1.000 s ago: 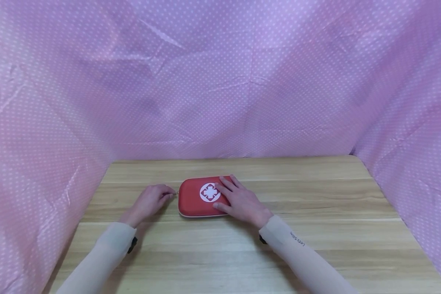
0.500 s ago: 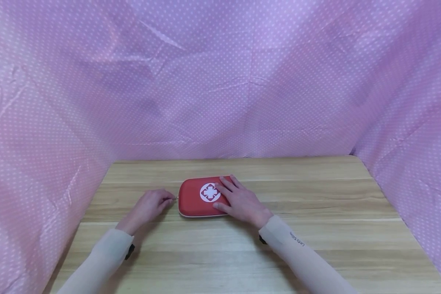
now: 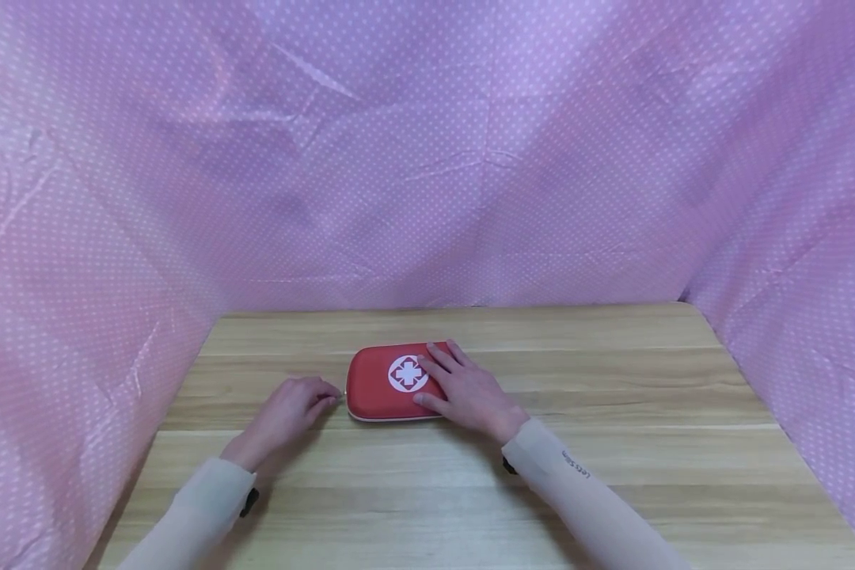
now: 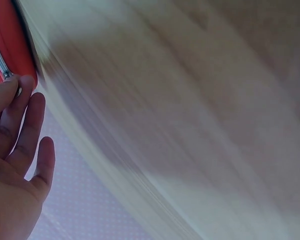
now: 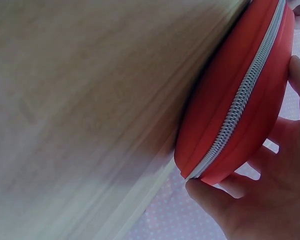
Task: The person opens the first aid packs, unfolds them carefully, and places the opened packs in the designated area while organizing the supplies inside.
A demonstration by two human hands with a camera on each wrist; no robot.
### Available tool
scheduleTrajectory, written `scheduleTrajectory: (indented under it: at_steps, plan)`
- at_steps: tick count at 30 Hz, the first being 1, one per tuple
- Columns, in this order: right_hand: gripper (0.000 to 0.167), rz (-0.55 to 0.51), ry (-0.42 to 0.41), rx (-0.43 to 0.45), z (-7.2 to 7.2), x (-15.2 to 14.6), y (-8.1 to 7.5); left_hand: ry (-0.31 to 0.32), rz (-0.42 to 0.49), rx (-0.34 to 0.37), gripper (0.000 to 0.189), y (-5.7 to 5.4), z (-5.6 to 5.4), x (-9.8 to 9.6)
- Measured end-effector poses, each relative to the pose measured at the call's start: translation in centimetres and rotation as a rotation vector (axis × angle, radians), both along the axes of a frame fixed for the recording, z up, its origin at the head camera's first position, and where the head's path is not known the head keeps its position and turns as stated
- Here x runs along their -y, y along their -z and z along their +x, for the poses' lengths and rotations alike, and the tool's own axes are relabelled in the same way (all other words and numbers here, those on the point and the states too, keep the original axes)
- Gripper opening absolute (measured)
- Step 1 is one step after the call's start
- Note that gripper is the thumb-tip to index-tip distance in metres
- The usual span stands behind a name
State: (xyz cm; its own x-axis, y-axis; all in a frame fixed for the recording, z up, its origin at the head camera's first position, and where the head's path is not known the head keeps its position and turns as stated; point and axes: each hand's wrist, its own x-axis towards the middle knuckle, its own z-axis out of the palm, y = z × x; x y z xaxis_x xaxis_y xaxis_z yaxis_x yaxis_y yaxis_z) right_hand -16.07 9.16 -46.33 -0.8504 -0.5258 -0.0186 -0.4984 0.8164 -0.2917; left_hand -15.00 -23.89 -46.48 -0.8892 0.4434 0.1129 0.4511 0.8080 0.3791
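Observation:
A red first-aid case (image 3: 370, 384) with a white cross emblem lies flat on the wooden table. My left hand (image 3: 288, 416) is at its left end, pinching the zipper pull (image 4: 18, 91) between thumb and forefinger; the other fingers are loosely extended in the left wrist view. Across the right part of the lid rests my right hand (image 3: 473, 396), fingers spread. A silver zipper (image 5: 235, 110) runs along the case's side with its teeth joined where the right wrist view shows it. The case's far side is hidden.
The light wooden table (image 3: 613, 380) reaches to a pink curtain (image 3: 427, 198) with white dots, which hangs at the back and both sides. Both forearms wear pale sleeves (image 3: 577, 483).
My left hand has moved toward the near side along the case's left end, taking the zipper pull with it. The right hand and the case have stayed almost still.

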Motion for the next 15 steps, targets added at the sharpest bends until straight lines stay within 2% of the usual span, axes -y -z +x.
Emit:
scheduleTrajectory:
  at_steps: [6, 15]
  plan:
    - [0.079, -0.002, -0.005, -0.003, 0.1, 0.0, -0.1, -0.003, -0.003, 0.021, 0.013, 0.0, 0.8, 0.0]
    - [0.079, -0.010, -0.002, 0.010, 0.0, 0.0, -0.1, -0.057, -0.018, 0.063, 0.018, -0.2, 1.9, -0.3]
